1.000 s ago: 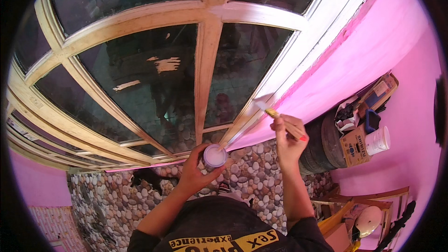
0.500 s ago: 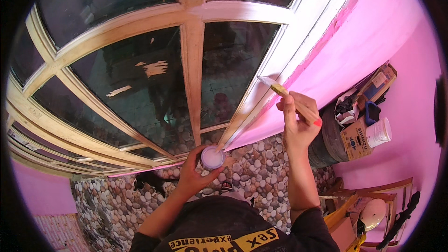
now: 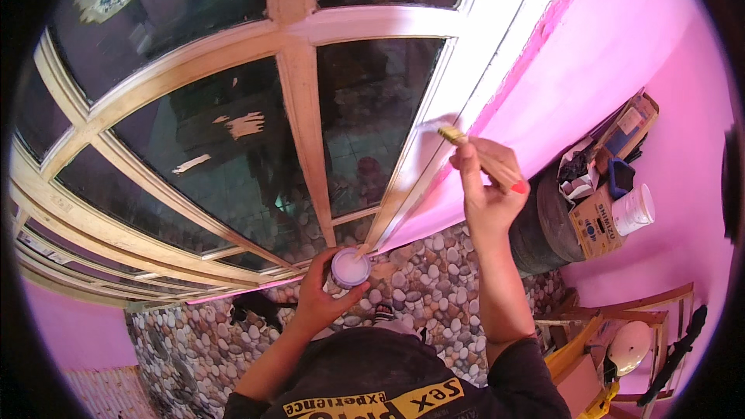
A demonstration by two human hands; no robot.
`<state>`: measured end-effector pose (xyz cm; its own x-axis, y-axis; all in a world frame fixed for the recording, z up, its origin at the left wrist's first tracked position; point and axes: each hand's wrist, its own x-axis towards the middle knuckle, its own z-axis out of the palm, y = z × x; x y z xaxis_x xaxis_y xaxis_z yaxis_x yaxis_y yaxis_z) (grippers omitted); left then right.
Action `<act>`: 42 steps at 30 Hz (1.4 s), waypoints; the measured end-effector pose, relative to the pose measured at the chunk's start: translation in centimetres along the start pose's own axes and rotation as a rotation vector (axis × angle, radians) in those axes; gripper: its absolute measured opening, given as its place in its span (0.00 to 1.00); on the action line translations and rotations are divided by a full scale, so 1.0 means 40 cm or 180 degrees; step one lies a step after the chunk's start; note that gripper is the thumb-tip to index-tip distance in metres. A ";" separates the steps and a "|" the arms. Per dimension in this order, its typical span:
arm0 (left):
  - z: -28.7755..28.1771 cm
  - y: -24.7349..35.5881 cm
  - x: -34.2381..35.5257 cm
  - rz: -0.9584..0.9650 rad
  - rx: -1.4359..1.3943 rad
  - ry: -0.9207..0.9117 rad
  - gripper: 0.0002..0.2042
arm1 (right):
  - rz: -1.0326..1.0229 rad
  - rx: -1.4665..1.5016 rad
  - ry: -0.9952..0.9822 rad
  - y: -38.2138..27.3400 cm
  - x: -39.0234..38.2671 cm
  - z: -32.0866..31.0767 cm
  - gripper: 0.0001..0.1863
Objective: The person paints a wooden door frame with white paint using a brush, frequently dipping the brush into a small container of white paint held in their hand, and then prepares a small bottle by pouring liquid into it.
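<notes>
My right hand [image 3: 497, 182] is closed round the handle of a paintbrush [image 3: 452, 136]. The brush's pale bristles lie against the white-painted part of the wooden window frame [image 3: 423, 151], close to the pink wall. In my left hand [image 3: 326, 295] is a small round cup of whitish paint [image 3: 351, 268], held low by the bottom of the frame, with the fingers wrapped round its side. A small wooden stick [image 3: 362, 251] appears at the cup's rim. The frame is white on the right and bare, cream-coloured wood towards the left, around dark glass panes [image 3: 209, 132].
A pink wall [image 3: 590, 46] runs along the right. Beside it stand a dark barrel [image 3: 535, 225], a cardboard box [image 3: 597, 225] and a white bucket [image 3: 634, 211]. A pale helmet [image 3: 628, 348] lies by wooden furniture at lower right. The floor has a pebble pattern [image 3: 209, 334].
The view has shifted, so the frame sits slightly further left. My right hand and brush have moved a little left, with the bristles on the frame. My left hand keeps the cup.
</notes>
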<state>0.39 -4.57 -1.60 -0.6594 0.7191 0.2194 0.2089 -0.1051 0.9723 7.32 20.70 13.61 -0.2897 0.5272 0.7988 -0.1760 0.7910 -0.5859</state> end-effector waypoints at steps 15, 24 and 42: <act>0.003 0.001 -0.005 -0.0068 -0.0105 0.0085 0.38 | -0.0199 -0.0311 -0.0085 -0.014 0.022 -0.007 0.08; -0.002 -0.013 -0.010 0.0079 0.0050 0.0043 0.40 | 0.0245 -0.0507 -0.0755 0.033 -0.095 -0.042 0.07; -0.012 -0.022 -0.019 0.0143 0.0088 0.0093 0.40 | 0.0076 -0.0507 -0.0812 0.073 -0.162 -0.025 0.08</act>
<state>0.34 -5.36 -2.60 -0.6697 0.6937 0.2653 0.2584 -0.1174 0.9589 9.64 19.91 6.88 -0.5226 0.4671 0.7132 -0.0223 0.8288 -0.5591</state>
